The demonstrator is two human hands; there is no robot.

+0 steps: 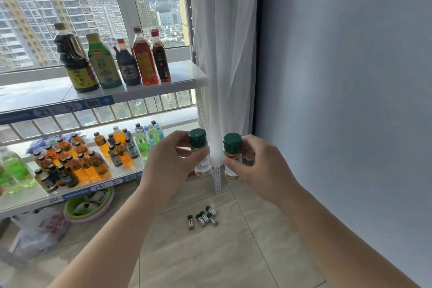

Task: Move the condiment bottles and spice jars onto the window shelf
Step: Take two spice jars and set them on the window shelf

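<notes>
- Spice jar, clear, green-capped, pale contents [201,161]: left grip [168,159] curled round body.
- Matching orange-spice jar [232,168]: pinched by right grip [259,163].
- Handling: likely light, rigid, slick; hold mid-body.

The left hand [168,163] grips the clear jar [200,147] just left of the shelf post [217,180]. Its fingers hide the jar's middle, and the label print is too small to read. Just right of the post, the right hand [257,166] grips the orange jar [231,159] and covers its far side and part of its label. The curtain [224,54] hides the post's upper length. On the floor below the post lie five small jars [203,217], too small to tell what they contain. Far left of the post, a plastic bag [39,234] is blurred and its contents are unclear. A basin [88,215] there sits partly hidden under the lowest shelf [28,203], and green bottles [14,168] are cut by the picture's edge. The left forearm [105,241] and right forearm [327,229] run off the bottom edge.
</notes>
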